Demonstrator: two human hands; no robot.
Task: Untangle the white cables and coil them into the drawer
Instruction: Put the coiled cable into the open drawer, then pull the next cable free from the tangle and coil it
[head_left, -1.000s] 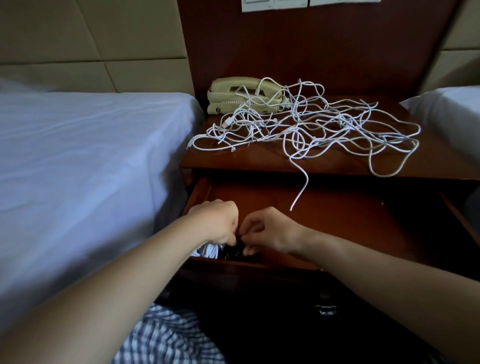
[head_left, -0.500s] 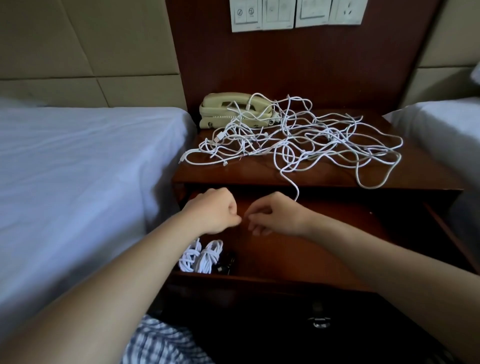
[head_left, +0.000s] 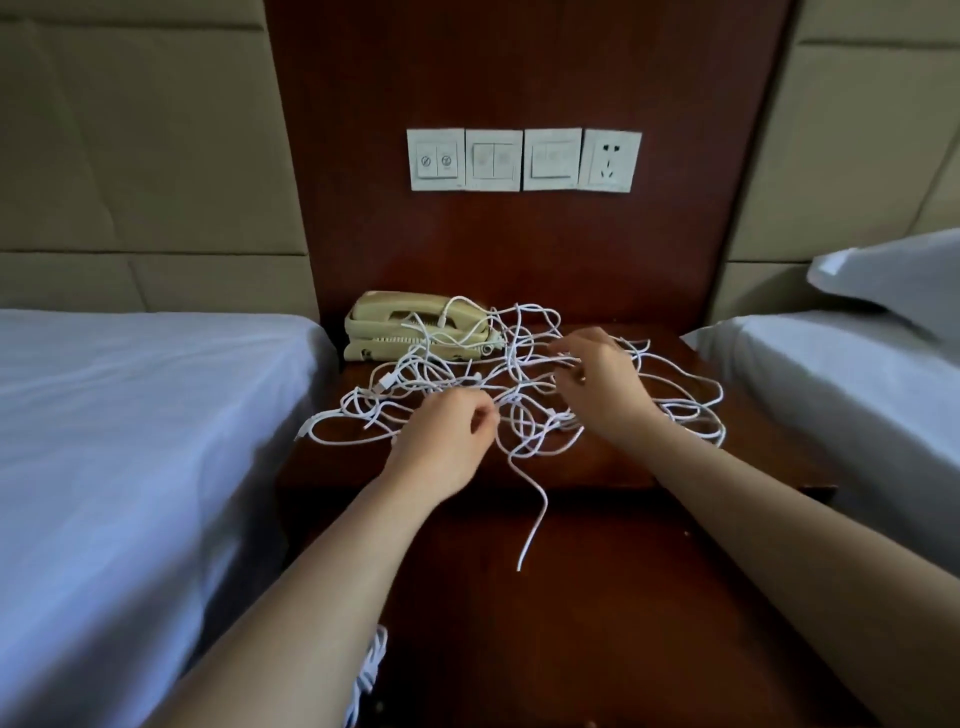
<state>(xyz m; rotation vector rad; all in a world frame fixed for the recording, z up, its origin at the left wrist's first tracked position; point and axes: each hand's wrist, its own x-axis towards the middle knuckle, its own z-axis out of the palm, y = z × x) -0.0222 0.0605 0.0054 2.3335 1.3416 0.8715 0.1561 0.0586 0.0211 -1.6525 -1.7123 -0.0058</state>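
Note:
A tangle of white cables (head_left: 519, 400) is spread over the top of the wooden nightstand (head_left: 613, 467). My left hand (head_left: 447, 436) is at the tangle's front left, fingers curled, pinching a strand. My right hand (head_left: 597, 384) is in the middle right of the tangle, its fingers hooked round several strands. One loose cable end (head_left: 535, 519) hangs over the front edge above the open drawer (head_left: 597, 613). Coiled white cables (head_left: 371, 670) lie in the drawer's near left corner, mostly hidden by my left forearm.
A beige telephone (head_left: 395, 327) stands at the nightstand's back left with cable loops draped over it. A bed with a white sheet (head_left: 130, 441) flanks the left side and another bed (head_left: 841, 395) the right. Wall switches and a socket (head_left: 519, 161) sit above.
Both hands rose out of the drawer's front left corner and reached up to the tangle on the nightstand, where they now grip strands. The view tilted upward.

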